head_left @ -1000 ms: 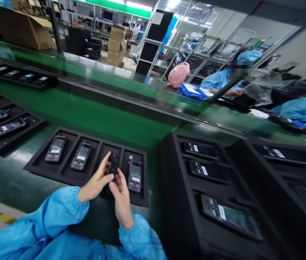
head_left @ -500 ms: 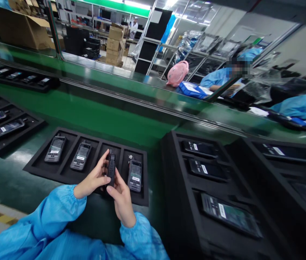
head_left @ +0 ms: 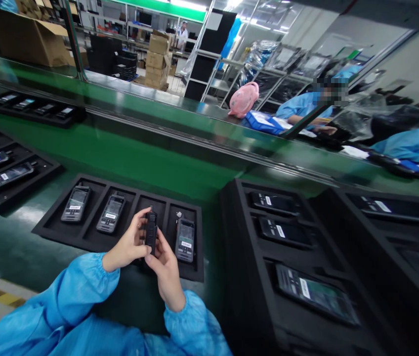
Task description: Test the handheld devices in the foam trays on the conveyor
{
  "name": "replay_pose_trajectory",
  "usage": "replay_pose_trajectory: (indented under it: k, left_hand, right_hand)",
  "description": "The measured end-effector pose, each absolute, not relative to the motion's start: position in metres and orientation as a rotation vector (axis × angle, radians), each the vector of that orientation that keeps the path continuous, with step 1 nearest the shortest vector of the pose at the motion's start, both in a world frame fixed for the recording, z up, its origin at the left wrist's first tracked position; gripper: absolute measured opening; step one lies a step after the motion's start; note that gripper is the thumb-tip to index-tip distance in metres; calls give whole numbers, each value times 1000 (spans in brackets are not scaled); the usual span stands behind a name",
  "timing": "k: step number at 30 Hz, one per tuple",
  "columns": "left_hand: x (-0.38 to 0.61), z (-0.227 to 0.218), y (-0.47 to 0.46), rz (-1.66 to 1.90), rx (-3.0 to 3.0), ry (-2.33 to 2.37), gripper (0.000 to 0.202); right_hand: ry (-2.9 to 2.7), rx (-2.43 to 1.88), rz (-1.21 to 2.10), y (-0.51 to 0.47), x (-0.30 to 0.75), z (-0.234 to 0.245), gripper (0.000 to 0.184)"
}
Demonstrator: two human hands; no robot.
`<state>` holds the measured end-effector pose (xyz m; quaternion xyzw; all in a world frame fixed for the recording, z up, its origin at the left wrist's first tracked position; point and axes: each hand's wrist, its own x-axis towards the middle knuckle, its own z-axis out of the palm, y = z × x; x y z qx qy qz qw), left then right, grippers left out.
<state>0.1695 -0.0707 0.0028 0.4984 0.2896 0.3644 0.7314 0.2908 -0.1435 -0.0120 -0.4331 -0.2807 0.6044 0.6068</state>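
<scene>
Closed together, my left hand (head_left: 128, 247) and right hand (head_left: 167, 277) grip a black handset (head_left: 151, 231) on edge over the third slot of the foam tray (head_left: 57, 228). Left of them a far handset (head_left: 76, 203) and a near handset (head_left: 110, 213) fill their slots; just right lies a fourth handset (head_left: 185, 240), then a taller tray (head_left: 229, 247) holding flat devices (head_left: 315, 295).

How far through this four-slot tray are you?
Three handsets lie seated in the tray, in slots one, two and four; whether they are finished cannot be told. In hand: the fourth handset, gripped edge-on by left hand and right hand over the empty third slot. Left, probably: seating it.
</scene>
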Motion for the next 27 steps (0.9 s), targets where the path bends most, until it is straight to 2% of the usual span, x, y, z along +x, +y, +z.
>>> replay_pose_trajectory:
  k: [11, 16, 18, 20, 21, 24, 27]
  left_hand:
    - [169, -1, -69, 814, 1047, 459, 89]
    - [169, -1, -69, 787, 1119, 530, 100]
    - [170, -2, -67, 794, 1156, 597, 100]
    - [171, -4, -64, 824, 1191, 697, 100]
    - [172, -7, -61, 844, 1241, 779, 99]
    - [178, -17, -54, 841, 1528, 1107, 90]
    - [188, -29, -52, 823, 1791, 1310, 82]
  right_hand:
    - [-655, -998, 1373, -146, 294, -13, 72]
    - [-762, -1045, 1395, -144, 297, -10, 79]
    - [-936, -1183, 1337, -142, 311, -9, 74]
    - [-1141, -1465, 1063, -140, 331, -8, 58]
    - [-1186, -1641, 809, -139, 342, -8, 51]
    - [-1246, -2027, 210, -136, 365, -15, 61]
    - [-1352, -2202, 1, -134, 365, -28, 70]
